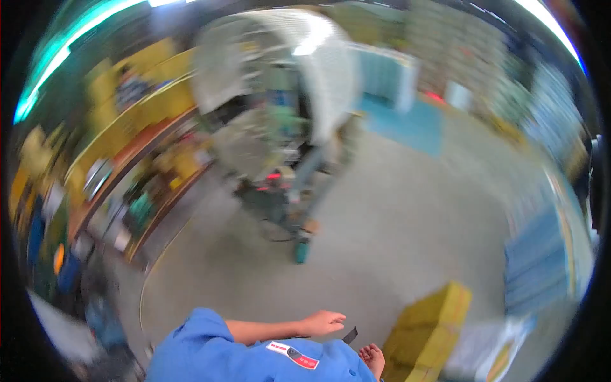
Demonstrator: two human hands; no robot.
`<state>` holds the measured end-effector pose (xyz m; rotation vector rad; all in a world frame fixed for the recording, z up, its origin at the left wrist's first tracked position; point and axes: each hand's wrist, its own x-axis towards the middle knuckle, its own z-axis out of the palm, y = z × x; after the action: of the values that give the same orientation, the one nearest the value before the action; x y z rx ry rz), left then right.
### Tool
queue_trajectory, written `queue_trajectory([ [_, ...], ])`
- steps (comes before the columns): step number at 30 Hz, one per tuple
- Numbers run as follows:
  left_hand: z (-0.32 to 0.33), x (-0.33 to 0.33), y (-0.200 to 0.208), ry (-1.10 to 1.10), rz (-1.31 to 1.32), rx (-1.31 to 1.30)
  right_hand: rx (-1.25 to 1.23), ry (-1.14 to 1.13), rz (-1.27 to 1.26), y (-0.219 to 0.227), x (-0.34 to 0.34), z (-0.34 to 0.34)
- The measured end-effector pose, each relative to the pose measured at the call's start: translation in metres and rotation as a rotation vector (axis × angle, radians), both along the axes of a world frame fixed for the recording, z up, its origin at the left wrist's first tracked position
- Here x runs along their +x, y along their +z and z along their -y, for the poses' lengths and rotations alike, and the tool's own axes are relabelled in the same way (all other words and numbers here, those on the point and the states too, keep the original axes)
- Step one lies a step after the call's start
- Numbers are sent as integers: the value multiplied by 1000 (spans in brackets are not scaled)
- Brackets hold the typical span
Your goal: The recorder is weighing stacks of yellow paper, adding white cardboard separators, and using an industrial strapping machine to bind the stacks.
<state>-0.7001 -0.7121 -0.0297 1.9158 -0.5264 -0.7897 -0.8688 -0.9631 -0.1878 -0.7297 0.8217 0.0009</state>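
Note:
My left arm reaches across in front of my blue work shirt [219, 353]. My left hand [323, 322] hovers over the grey floor, fingers loosely bent and slightly apart, with nothing visible in it. Lower and to the right, my right hand [373, 359] sticks out beside the shirt, its fingertips separate and a little curled; its palm is partly hidden. A short black strip [350, 335] shows between the two hands, apart from both as far as the blur lets me see. Nearest to my right hand is a stack of yellow boxes [433, 325].
Ahead stands a machine with a large curved white cover [334, 70] and a teal-footed leg [301, 249]. A shelf rack [121, 159] with yellow bins lines the left. Blue stacked material [538, 261] and a whitish bag [484, 347] are at right. Grey floor [407, 210] lies between.

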Motion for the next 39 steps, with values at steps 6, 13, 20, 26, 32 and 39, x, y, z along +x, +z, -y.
queue_trajectory([
  [6, -241, -31, 17, 781, -112, -191, 49, 625, 286, 180, 191, -223],
  [13, -373, -42, 57, 1193, 0, -23, 172, 1325, 364, 236, 283, -442],
  [20, -498, 27, 39, 1319, -77, 11, 276, 1556, 266, 215, 370, -593],
  [26, -607, 77, 35, 1635, 76, -119, 207, 1673, 367, 253, 455, -733],
  [32, -735, 83, 67, 1827, 59, -59, 203, 1885, 524, 264, 503, -869],
  [39, -947, 93, 125, 1981, 460, 96, 191, 2054, 381, 250, 504, -1009],
])
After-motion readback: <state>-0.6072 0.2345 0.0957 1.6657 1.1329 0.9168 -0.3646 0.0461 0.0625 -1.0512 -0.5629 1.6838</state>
